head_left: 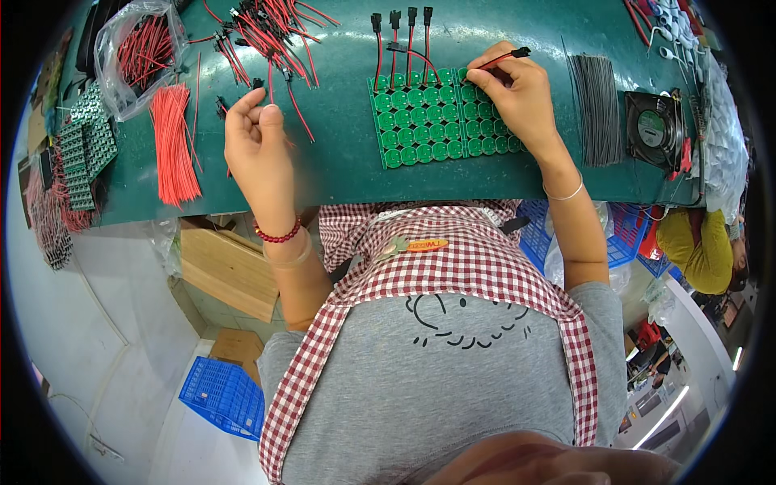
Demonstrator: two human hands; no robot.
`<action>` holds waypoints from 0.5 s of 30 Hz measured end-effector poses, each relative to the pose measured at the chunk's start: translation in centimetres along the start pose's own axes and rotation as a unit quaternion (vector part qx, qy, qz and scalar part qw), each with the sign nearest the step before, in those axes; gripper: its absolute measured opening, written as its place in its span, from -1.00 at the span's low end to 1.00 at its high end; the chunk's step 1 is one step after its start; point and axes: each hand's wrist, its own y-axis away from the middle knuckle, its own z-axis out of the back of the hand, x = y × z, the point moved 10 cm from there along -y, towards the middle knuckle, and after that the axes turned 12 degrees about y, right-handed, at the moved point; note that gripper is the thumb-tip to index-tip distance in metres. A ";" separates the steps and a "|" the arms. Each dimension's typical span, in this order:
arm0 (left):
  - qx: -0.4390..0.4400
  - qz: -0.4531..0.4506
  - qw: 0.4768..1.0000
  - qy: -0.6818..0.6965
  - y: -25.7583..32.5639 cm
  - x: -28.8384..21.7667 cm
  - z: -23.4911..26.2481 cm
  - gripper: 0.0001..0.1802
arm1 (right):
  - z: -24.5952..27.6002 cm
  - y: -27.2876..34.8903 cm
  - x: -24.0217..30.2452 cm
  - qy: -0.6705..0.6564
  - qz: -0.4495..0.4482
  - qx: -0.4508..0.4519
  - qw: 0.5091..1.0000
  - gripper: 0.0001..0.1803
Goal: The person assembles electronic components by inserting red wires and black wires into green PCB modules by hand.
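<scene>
Red-and-black lead (511,56) with a black plug, held at the far edge of a green circuit panel (416,129) lying flat on a green table (347,174). The right hand (521,101) pinches the lead between thumb and forefinger, just over the far row of the panel's right half; the fingers hide whether its inner end touches the panel.

The step in hand looks like placing this lead on that row: five leads (395,61) already run from the far row of the panel's left half. The next move probably calls for settling the lead's end on one round board and keeping it steady.

The held lead's long axis slants, its plug pointing rightward and slightly away from the person, beyond the panel's far edge. The panel's own long axis runs left to right. Four of the attached plugs point straight away from the person; the fifth lead bends over leftward.

Left of the panel, the left hand (259,158) is loosely curled beside a pile of leads (271,32); I cannot tell whether it grips one. A bundle of grey wires (596,113) lies right of the panel.
</scene>
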 end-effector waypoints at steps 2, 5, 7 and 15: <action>0.016 0.042 0.989 0.142 0.7 0.5 -0.6 -0.68 | 0.0 0.1 0.5 -0.007 0.005 0.001 1.000 -0.86; 0.128 0.158 0.887 0.414 2.9 1.4 -4.4 -0.66 | 0.0 -0.2 1.3 -0.005 0.005 0.015 1.000 -0.84; 0.203 0.218 0.851 0.432 5.2 1.8 -7.2 -0.76 | -0.2 -0.3 1.4 0.004 0.002 0.028 1.000 -0.83; 0.302 0.381 0.759 0.433 11.0 2.9 -13.9 -0.86 | 0.8 2.4 3.1 0.001 -0.106 0.084 0.991 -0.71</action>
